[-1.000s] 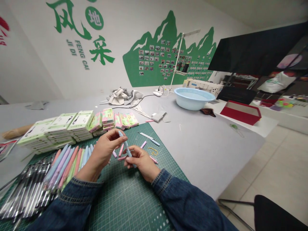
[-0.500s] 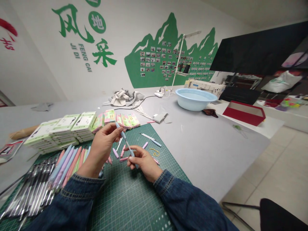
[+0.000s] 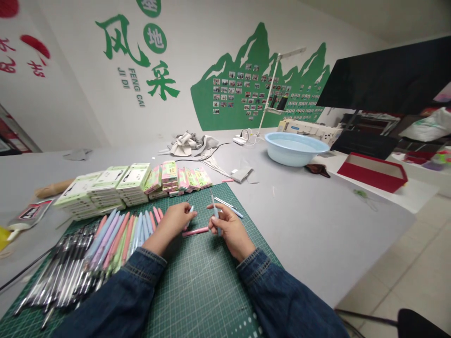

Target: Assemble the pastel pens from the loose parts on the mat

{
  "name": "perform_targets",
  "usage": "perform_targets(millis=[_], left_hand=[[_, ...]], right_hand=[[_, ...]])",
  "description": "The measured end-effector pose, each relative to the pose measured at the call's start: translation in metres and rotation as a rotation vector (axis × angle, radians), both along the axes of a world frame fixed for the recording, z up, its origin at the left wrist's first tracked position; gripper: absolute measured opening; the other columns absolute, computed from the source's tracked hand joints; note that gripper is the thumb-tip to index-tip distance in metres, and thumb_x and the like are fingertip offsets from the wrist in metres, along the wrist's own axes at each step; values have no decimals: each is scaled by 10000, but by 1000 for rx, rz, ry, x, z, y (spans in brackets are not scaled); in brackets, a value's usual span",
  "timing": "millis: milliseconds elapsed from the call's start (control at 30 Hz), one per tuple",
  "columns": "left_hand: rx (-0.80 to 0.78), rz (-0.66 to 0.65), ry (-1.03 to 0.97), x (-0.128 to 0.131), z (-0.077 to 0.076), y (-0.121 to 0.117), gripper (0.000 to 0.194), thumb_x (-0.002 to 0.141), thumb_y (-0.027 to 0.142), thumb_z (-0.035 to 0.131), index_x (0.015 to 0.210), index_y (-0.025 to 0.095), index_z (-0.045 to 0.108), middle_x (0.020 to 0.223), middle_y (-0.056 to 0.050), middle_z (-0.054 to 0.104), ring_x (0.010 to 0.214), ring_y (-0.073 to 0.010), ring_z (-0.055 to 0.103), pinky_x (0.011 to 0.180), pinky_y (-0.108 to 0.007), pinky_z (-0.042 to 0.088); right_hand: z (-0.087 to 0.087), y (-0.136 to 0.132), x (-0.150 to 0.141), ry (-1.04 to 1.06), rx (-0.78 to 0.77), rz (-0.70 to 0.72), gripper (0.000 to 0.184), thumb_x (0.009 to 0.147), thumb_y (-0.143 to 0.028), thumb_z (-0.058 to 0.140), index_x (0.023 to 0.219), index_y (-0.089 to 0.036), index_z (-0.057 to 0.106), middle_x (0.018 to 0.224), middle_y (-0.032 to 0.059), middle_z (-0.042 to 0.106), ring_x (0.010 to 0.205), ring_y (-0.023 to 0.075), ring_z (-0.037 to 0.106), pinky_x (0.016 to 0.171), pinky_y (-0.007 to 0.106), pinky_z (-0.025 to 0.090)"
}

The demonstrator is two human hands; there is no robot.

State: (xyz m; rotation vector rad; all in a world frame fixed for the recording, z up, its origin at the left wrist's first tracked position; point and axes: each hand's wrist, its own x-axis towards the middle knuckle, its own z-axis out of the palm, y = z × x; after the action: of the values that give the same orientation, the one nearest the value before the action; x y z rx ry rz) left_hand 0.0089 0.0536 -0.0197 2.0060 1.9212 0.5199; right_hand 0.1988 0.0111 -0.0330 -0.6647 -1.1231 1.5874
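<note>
Above the green cutting mat (image 3: 197, 286), my right hand (image 3: 230, 232) is closed on a light-blue pen part (image 3: 216, 213) with a thin refill pointing up from it. My left hand (image 3: 172, 223) pinches a short light-blue pen barrel (image 3: 191, 210) low over the mat, partly hidden by the fingers. Between the hands lies a pink pen piece (image 3: 196, 231). Refills and a blue pen piece (image 3: 237, 212) rest beyond my right hand. To the left, a row of pastel pens (image 3: 116, 234) lies beside many clear pens with black parts (image 3: 59, 267).
Stacked white-and-green boxes (image 3: 105, 185) and smaller pink-green boxes (image 3: 169, 173) line the mat's far edge. Farther back are crumpled cloth (image 3: 188, 143), a light-blue basin (image 3: 296, 149) and a red box (image 3: 373, 173). A tube (image 3: 31, 213) lies at the left.
The blue pen held between both hands has come apart. My left hand has moved down to the mat with the barrel; my right hand keeps the part with the refill. The view has turned slightly left.
</note>
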Motion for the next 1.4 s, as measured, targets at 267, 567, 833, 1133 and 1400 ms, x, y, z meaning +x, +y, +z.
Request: perform_targets(millis=[267,567,833,1133,1400], left_hand=[[104,25,236,23,-19,-19,172,807,329,545,854,180,617,928,-102,655,844,-222,612,698,-300,412],[5,-149,-820,38,31,-19,399,792,460,579,1091,207,658,888,-30,672,633,-130,529,568,-244,408],[-23,-87,-1034,23,33,-20,271,714,418,693,829,174,713,757,-6,638,573,-84,491,508,-191,379],[113,93,-1385,-4,50,-9,264,672,368,741,868,197,693,796,-15,635,646,-95,561,512,-159,450],[32,89,-555,-18,10,14,281,732,460,616,756,185,668,579,15,593,512,-126,513,498,-233,371]], right_hand=[[3,12,22,-11,-18,-98,321,772,-222,624,1091,-240,588,689,-19,579,567,85,487,566,207,411],[-5,0,-5,31,-55,23,271,770,-193,619,1040,-205,594,642,-19,596,543,83,500,555,208,371],[-12,-9,-26,47,-108,15,353,717,-209,661,1064,-191,598,604,-29,608,521,89,520,533,207,369],[-11,-10,-27,42,-65,61,290,740,-243,647,1028,-216,640,628,-26,591,552,100,513,575,227,392],[6,12,17,37,12,-178,307,776,-202,595,1081,-233,605,698,-16,590,578,98,459,592,226,369]])
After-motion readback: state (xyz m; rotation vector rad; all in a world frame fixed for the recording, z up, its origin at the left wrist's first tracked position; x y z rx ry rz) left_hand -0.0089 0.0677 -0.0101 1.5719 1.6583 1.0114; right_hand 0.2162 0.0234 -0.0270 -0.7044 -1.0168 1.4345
